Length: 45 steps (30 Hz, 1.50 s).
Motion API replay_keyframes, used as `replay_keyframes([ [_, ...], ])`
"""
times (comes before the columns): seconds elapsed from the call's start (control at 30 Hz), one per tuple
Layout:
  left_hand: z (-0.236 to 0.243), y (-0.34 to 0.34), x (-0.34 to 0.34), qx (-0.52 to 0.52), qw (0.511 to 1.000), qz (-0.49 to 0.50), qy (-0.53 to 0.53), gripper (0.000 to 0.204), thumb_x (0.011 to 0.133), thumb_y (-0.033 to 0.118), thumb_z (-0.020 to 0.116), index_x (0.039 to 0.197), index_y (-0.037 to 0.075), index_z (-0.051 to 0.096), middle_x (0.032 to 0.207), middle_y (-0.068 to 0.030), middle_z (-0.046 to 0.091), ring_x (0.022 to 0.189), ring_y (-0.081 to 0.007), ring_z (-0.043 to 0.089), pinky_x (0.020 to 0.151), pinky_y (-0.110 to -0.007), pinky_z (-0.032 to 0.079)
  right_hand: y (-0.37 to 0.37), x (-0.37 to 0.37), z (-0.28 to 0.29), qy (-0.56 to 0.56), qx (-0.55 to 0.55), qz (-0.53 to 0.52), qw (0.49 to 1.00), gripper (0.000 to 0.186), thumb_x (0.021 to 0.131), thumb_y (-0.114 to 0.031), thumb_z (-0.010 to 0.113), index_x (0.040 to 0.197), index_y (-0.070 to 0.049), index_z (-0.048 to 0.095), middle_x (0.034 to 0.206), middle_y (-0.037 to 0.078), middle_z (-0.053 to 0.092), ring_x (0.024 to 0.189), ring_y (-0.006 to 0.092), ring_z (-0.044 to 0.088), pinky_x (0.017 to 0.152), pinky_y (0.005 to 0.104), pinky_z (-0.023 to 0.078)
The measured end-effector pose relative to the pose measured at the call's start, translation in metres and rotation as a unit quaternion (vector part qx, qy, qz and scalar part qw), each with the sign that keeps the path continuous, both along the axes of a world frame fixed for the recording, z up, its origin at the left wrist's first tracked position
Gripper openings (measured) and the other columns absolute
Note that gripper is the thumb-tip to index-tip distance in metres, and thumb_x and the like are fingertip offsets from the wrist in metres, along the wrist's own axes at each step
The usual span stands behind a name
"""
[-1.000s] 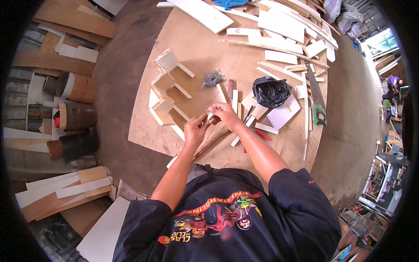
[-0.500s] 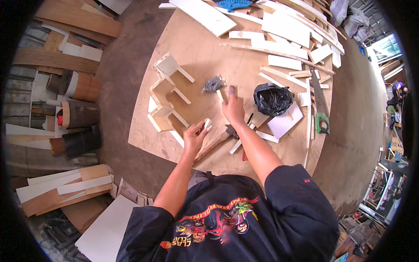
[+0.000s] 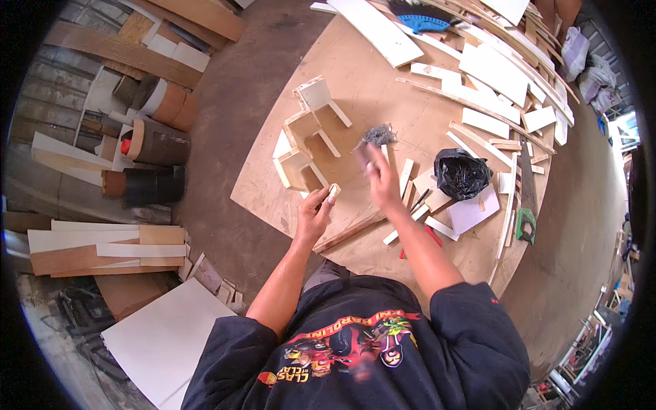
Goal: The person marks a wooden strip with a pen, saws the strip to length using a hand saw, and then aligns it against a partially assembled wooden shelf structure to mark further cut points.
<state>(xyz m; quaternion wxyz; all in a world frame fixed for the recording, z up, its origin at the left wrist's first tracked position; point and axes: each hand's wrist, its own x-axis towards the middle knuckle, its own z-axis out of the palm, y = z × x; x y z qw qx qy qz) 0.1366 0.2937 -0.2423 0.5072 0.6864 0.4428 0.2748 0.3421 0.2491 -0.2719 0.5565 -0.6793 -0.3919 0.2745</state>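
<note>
My left hand (image 3: 315, 215) is closed around a small pale wood piece (image 3: 333, 191), its end sticking out past the thumb. Beside it, my right hand (image 3: 383, 181) grips a brownish, block-like thing (image 3: 363, 156), too blurred to name. The two hands are apart, above the near part of the plywood table (image 3: 266, 184). Just beyond them stands a stepped pale wood assembly (image 3: 298, 130) with several legs pointing right. A grey crumpled bundle (image 3: 379, 134) lies past my right hand.
Right of my hands sit an open black plastic bag (image 3: 462, 174) with thin bits inside, a pale board (image 3: 473, 210), a red-handled tool (image 3: 433, 236) and a green-handled saw (image 3: 525, 225). White offcuts (image 3: 492, 75) crowd the far right. A blue brush (image 3: 422, 24) lies at the back.
The view has shifted, so the table sits further right and lower left shows more. My right hand has lifted the brownish thing toward the left; my left hand keeps its wood piece.
</note>
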Motion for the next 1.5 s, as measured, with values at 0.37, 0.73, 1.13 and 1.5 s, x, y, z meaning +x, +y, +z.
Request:
replay_keyframes([
  [0.37,0.034,-0.049,-0.055,0.135,0.990,0.015,0.034,0.024,0.098,0.014,0.067,0.117,0.001,0.071,0.080,-0.0113,0.062,0.072,-0.0183,0.059,0.065,-0.032,0.047,-0.057,-0.098,0.088,-0.043,0.080,0.150,0.984,0.029,0.100,-0.013,0.057,0.122,0.003,0.067,0.113,0.026,0.070,0.104,0.0400,0.069,0.087,0.0422,0.054],
  [0.73,0.050,-0.095,-0.116,0.167,0.984,0.050,0.038,0.024,0.095,0.016,0.070,0.115,0.002,0.072,0.078,-0.0117,0.061,0.066,-0.0203,0.058,0.063,-0.032,0.047,-0.082,-0.158,0.100,-0.127,0.102,0.179,0.970,0.028,0.099,-0.012,0.057,0.119,0.005,0.068,0.105,0.026,0.071,0.096,0.0400,0.070,0.080,0.0428,0.056],
  [1.13,0.072,-0.105,-0.187,0.225,0.972,0.042,0.061,0.022,0.093,0.017,0.072,0.110,0.003,0.074,0.083,-0.0126,0.065,0.067,-0.0246,0.064,0.063,-0.034,0.049,-0.093,-0.230,0.118,-0.176,0.071,0.142,0.972,0.027,0.099,-0.012,0.055,0.116,0.003,0.070,0.106,0.023,0.072,0.096,0.0390,0.071,0.082,0.0419,0.057],
  [1.5,0.089,-0.116,-0.265,0.225,0.969,0.083,0.052,0.023,0.093,0.021,0.073,0.113,0.011,0.074,0.086,-0.0097,0.066,0.071,-0.0276,0.067,0.064,-0.036,0.051,-0.118,-0.317,0.139,-0.270,0.105,0.152,0.945,0.029,0.099,-0.011,0.055,0.124,-0.002,0.067,0.105,0.019,0.073,0.091,0.0345,0.072,0.075,0.0402,0.058],
])
